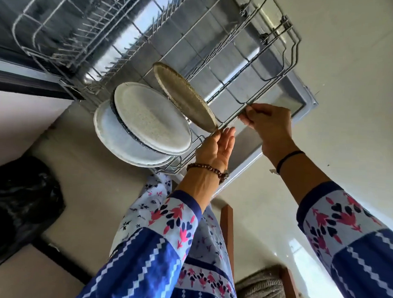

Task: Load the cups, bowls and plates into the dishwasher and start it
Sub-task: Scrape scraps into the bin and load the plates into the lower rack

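Desk: Plates first. Where were they when you looked in?

Operator: Three of them stood on edge in the grey wire dishwasher rack [295,40], which sat out over the open steel-lined dishwasher door [305,101]. From my feed the round speckled beige plate [184,96] leaned closest to the rack's front rim. Beside it was a round white plate with a dark rim [151,122], and pressed against the back of that one a plain white round plate [115,136], at the corner of the rack.

Desk: And the hands?

Operator: The right hand [268,125], with a black band [287,158] on its wrist, had its fingers curled around the front rim wire of the rack, just beside the beige plate. The left hand [215,149], with a brown beaded bracelet [207,168] on its wrist, held nothing. Its fingers were straight and close together, palm turned toward the other hand. The fingertips reached up to the beige plate's lower edge and the rim wire. I could not tell whether they touched either one.

Desk: Anything else in frame?

Operator: Blue patterned sleeves [155,248] on both arms, and a crumpled black plastic bag [19,208] low on the left, well apart from the rack. The far end of the rack was blurred
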